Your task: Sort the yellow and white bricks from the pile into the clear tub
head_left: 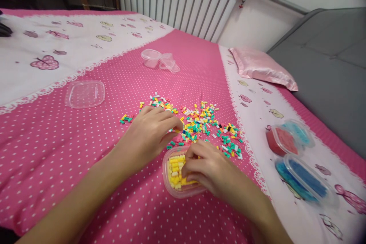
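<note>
Working mid-frame | left hand (154, 129) by mixed pieces (201, 125), fingers curled | right hand (210, 164) over tub (183, 194) of yellow pieces (175, 167), fingers bent | cannot tell either's grip

Bare hands (156, 127), bare slim forearms (88, 194)

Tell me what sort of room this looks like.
Most likely a bedroom: a pink-and-white patterned fabric bedspread fills much of the view, with a shiny pink rectangular pillow lying near what looks like a padded grey headboard.
</note>
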`<state>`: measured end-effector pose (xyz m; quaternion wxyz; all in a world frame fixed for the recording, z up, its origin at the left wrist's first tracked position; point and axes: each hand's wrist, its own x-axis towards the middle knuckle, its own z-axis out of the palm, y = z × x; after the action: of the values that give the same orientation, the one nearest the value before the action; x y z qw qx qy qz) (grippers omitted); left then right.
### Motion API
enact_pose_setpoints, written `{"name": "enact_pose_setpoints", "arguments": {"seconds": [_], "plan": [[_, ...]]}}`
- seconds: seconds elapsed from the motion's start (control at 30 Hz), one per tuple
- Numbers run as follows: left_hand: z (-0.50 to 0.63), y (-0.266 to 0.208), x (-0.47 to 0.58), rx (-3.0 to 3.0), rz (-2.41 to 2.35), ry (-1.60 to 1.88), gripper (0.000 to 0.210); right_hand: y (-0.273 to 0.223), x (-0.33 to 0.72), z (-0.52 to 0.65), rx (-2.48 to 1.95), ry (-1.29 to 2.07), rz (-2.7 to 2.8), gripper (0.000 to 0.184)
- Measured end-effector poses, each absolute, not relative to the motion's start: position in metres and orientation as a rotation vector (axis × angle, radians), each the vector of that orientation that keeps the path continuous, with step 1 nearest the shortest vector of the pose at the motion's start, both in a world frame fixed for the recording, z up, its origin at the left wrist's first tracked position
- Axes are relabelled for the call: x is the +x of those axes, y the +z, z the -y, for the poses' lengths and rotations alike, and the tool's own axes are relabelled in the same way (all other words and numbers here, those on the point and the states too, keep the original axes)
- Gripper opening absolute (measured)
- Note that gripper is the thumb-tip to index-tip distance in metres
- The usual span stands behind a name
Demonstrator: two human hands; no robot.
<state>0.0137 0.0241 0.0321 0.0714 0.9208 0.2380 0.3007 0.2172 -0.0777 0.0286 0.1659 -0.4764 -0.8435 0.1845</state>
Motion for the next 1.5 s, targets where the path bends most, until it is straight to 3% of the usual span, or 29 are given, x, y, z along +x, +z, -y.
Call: {"name": "enact_pose_setpoints", "arguments": {"seconds": [0.77,1.03,1.2,1.5], "plan": [[-0.024,0.032,0.014,2.784,-0.719,0.890,0.008,0.027,0.215,0.078,-1.267,0.726,2.394,0.019],[-0.024,0.030,0.015,2.742,-0.693,0.914,0.007,0.033,0.224,0.077,-1.267,0.545,2.422,0.024],[-0.019,0.027,0.018,2.596,-0.551,0.845,0.015,0.041,0.228,0.074,-1.359,0.395,2.061,0.015],[-0.017,0.025,0.020,2.511,-0.464,0.805,0.021,0.036,0.220,0.072,-1.348,0.316,2.039,0.011]]}}
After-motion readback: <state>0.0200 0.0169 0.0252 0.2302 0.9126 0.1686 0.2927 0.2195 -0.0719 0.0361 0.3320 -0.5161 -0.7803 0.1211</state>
